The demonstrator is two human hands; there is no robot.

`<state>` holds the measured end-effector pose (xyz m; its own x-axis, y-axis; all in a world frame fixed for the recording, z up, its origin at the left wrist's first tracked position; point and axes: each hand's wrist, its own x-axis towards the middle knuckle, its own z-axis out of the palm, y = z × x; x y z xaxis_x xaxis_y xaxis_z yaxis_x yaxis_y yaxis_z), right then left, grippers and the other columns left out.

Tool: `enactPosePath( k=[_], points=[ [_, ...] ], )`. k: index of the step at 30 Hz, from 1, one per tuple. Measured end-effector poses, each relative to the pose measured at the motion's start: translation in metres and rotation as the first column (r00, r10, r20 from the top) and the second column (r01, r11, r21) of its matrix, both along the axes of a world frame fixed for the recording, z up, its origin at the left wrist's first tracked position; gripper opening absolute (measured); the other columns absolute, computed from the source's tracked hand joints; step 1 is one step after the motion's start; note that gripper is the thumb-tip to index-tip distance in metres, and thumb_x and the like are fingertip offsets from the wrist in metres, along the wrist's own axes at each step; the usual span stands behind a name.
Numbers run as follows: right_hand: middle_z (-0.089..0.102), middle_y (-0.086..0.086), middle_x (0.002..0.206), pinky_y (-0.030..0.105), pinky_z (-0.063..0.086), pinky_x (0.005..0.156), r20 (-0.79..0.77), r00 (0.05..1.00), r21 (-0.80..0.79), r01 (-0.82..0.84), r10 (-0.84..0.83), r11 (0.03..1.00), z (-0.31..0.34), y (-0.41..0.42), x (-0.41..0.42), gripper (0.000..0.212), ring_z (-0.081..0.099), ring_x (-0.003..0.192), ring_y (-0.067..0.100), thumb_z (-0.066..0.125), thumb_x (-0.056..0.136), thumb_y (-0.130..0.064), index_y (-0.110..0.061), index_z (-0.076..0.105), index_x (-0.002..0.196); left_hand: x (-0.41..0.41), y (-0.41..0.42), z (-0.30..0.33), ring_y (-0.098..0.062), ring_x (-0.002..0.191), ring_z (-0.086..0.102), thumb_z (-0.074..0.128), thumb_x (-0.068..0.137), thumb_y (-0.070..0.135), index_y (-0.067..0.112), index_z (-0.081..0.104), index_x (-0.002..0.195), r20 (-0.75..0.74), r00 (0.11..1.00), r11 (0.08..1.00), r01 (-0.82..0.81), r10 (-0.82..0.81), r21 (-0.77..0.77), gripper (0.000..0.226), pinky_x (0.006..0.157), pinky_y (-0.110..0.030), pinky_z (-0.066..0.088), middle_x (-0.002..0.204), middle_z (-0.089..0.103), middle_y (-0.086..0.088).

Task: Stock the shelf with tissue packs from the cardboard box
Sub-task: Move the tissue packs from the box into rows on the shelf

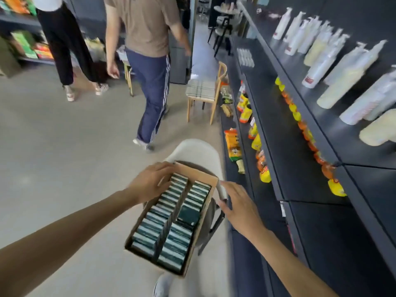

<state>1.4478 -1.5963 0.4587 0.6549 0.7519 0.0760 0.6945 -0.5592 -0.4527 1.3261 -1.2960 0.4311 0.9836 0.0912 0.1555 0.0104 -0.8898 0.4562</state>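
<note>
A cardboard box (pixel 204 213) sat on the seat of a white chair (pixel 198 150) in the aisle, just beside the dark shelf (pixel 300 146) on the right. The box was open at the top and packed with two rows of dark green tissue packs (pixel 165 207) standing on edge; one pack (pixel 189 213) in the right row lay flat with its face up.

The left hand (pixel 150 182) rested on the far left corner of the box, its fingers spread loosely over the rim and the first packs of the left row, curled round nothing that I could see. The right hand (pixel 240 205) hung just off the box's right wall, fingers straight and relaxed, holding nothing; whether it touched the cardboard I could not tell.

The shelf carried white pump bottles (pixel 325 58) on its upper level and yellow and orange bags (pixel 297 113) along the level below, with more bags (pixel 234 144) lower down. A wooden chair (pixel 203 93) with a checked cushion stood further along the aisle. A person in a brown shirt and striped blue trousers (pixel 150 86) stood with their back turned ahead, and another in black trousers (pixel 64 43) was at the left.
</note>
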Motion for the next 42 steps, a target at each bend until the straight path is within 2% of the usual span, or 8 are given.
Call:
enactPosePath(
  k=[5, 8, 13, 17, 22, 26, 31, 42],
  points=[
    [0.051, -0.003, 0.14, 0.034, 0.046, 0.102, -0.095, 0.993, -0.082, -0.082, 0.074, 0.993, -0.082, 0.043, 0.017, 0.048, 0.044, 0.129, 0.014, 0.057, 0.098, -0.032, -0.019, 0.046, 0.143, -0.009, 0.031, -0.073, -0.009, 0.102, 0.058, 0.035, 0.091, 0.05, 0.03, 0.063, 0.128, -0.155, 0.975, 0.981, -0.176, 0.161, -0.088, 0.051, 0.094, -0.032, 0.05, 0.125, 0.063, 0.009],
    [0.052, 0.0, 0.14, 0.03, 0.042, 0.103, -0.16, 0.98, -0.141, -0.139, 0.116, 0.98, -0.14, 0.064, 0.029, 0.047, 0.046, 0.13, 0.017, 0.058, 0.099, -0.026, -0.015, 0.047, 0.143, -0.007, 0.046, -0.137, -0.016, 0.111, 0.06, 0.056, 0.097, 0.034, 0.028, 0.06, 0.131, -0.282, 0.947, 0.985, -0.17, 0.156, -0.026, 0.035, 0.096, -0.038, 0.051, 0.124, 0.063, 0.007],
    [0.05, 0.007, 0.142, 0.034, 0.042, 0.109, -0.287, 0.946, -0.225, -0.22, 0.151, 0.949, -0.253, 0.093, 0.045, 0.05, 0.045, 0.134, 0.021, 0.056, 0.1, -0.021, -0.008, 0.042, 0.146, 0.016, 0.051, -0.231, -0.02, 0.132, 0.051, 0.063, 0.092, 0.009, 0.025, 0.055, 0.14, -0.505, 0.856, 0.992, -0.125, 0.113, 0.011, 0.051, 0.109, -0.037, 0.04, 0.147, 0.052, 0.005],
    [0.057, 0.01, 0.135, 0.033, 0.049, 0.102, -0.279, 0.953, -0.343, -0.213, 0.118, 0.915, -0.345, 0.108, 0.047, 0.054, 0.054, 0.126, 0.024, 0.068, 0.092, -0.019, -0.005, 0.049, 0.14, 0.03, 0.055, -0.314, -0.022, 0.117, 0.065, 0.082, 0.069, -0.003, 0.026, 0.07, 0.122, -0.477, 0.876, 0.994, -0.024, 0.073, 0.109, 0.062, 0.105, -0.042, 0.046, 0.125, 0.069, 0.003],
    [0.068, 0.012, 0.11, 0.038, 0.06, 0.077, -0.184, 0.979, -0.535, -0.175, 0.088, 0.827, -0.424, 0.128, 0.06, 0.068, 0.068, 0.098, 0.028, 0.091, 0.059, -0.012, -0.002, 0.065, 0.12, 0.028, 0.072, -0.383, -0.01, 0.114, 0.065, 0.091, 0.056, 0.007, 0.034, 0.072, 0.115, -0.5, 0.858, 0.979, -0.015, 0.117, 0.204, 0.068, 0.124, -0.035, 0.006, 0.118, 0.071, 0.013],
    [0.071, 0.012, 0.094, 0.039, 0.057, 0.067, -0.165, 0.984, -0.628, -0.155, 0.065, 0.762, -0.445, 0.142, 0.06, 0.055, 0.069, 0.08, 0.027, 0.086, 0.06, -0.01, -0.001, 0.07, 0.112, 0.026, 0.066, -0.395, -0.01, 0.103, 0.069, 0.096, 0.048, 0.007, 0.033, 0.074, 0.108, -0.443, 0.889, 0.978, -0.028, 0.119, 0.207, 0.069, 0.12, -0.041, 0.018, 0.106, 0.073, 0.014],
    [0.048, 0.013, 0.132, 0.034, 0.044, 0.096, -0.211, 0.977, -0.628, -0.147, 0.015, 0.764, -0.446, 0.146, 0.061, 0.044, 0.053, 0.115, 0.026, 0.058, 0.094, -0.011, -0.008, 0.044, 0.136, 0.022, 0.064, -0.396, -0.011, 0.1, 0.07, 0.097, 0.045, 0.007, 0.031, 0.076, 0.105, -0.414, 0.901, 0.969, -0.027, 0.13, 0.246, 0.069, 0.12, -0.04, 0.015, 0.102, 0.074, 0.013],
    [0.054, -0.005, 0.123, 0.026, 0.041, 0.092, -0.343, 0.939, -0.506, -0.158, -0.029, 0.848, -0.382, 0.137, 0.046, 0.045, 0.051, 0.113, 0.016, 0.066, 0.092, -0.02, -0.022, 0.041, 0.13, 0.015, 0.07, -0.336, -0.008, 0.106, 0.064, 0.09, 0.066, 0.012, 0.037, 0.062, 0.122, -0.3, 0.94, 0.979, -0.116, 0.164, 0.17, 0.068, 0.105, -0.03, 0.042, 0.118, 0.066, 0.016]
  ],
)
